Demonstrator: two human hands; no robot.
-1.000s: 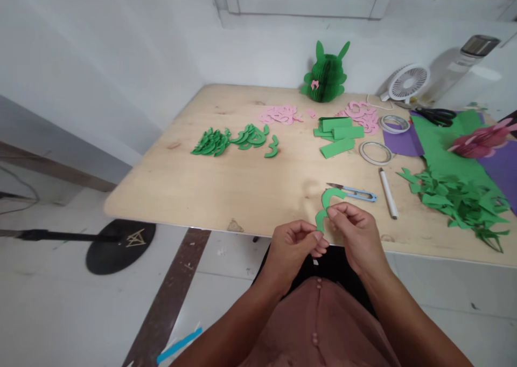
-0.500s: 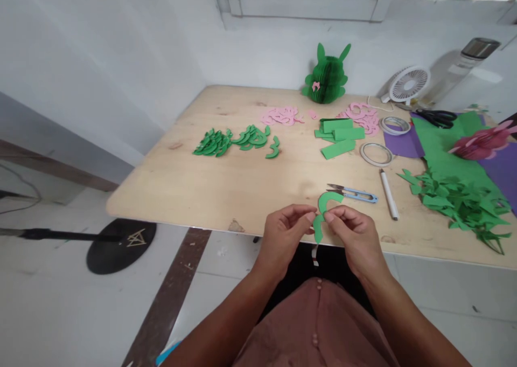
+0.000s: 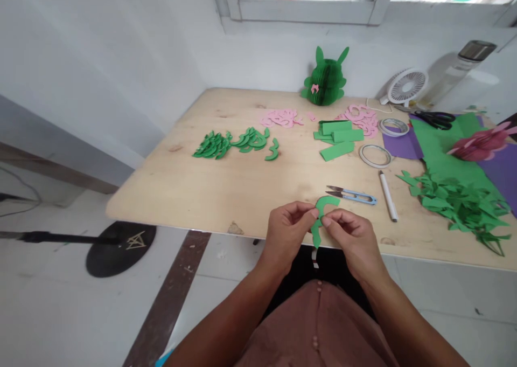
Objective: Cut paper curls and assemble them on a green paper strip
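Observation:
A curved green paper cutout (image 3: 327, 200) is held over the table's front edge, its narrow lower end pointing down. My left hand (image 3: 291, 226) pinches it at the middle from the left, between thumb and forefinger. From the right, my right hand (image 3: 350, 231) has thumb and forefinger closed at the same middle part. Just beyond the cutout lie blue-handled thread snips (image 3: 355, 196). A white pen (image 3: 388, 196) lies to their right.
Green cutouts lie in heaps (image 3: 212, 144) on the wooden table (image 3: 169, 194). Pink cutouts (image 3: 280, 118), green strips (image 3: 337, 135), tape rolls (image 3: 375, 156), a green paper rabbit (image 3: 325, 81), scissors (image 3: 435, 119), a small fan (image 3: 407, 85) and green scraps (image 3: 460, 202) stand or lie about.
My left fingers have moved slightly right onto the cutout's middle. The cutout has shifted a little left and down, and my right fingertips have slid slightly down and left.

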